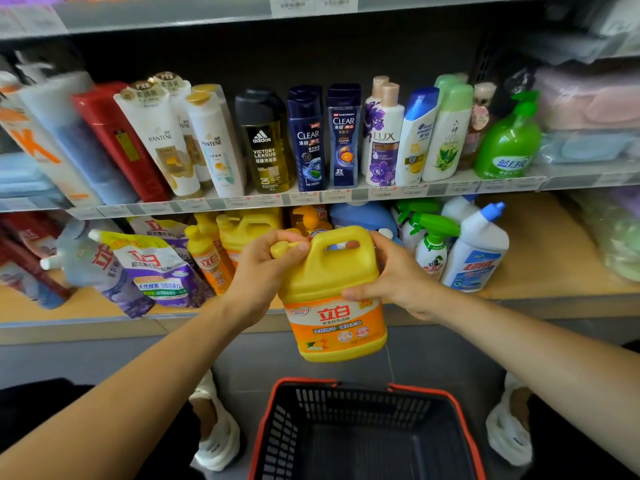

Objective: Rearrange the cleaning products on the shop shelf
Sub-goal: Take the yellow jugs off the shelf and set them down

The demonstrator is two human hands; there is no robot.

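A big yellow detergent jug [332,299] with an orange label hangs in the air in front of the lower shelf [86,306], above the basket. My left hand [266,271] grips its pump top at the upper left. My right hand [394,278] holds the jug's right side, fingers curled through the handle and thumb on the front. Behind it on the lower shelf stand more yellow jugs [249,230] and slim yellow bottles [207,258].
A black basket with a red rim [363,434] sits on the floor below the jug. Purple refill pouches [156,271] lie at lower left; green spray bottles [429,240] and a white toilet cleaner [478,251] stand at right. Shampoo bottles [308,140] line the upper shelf.
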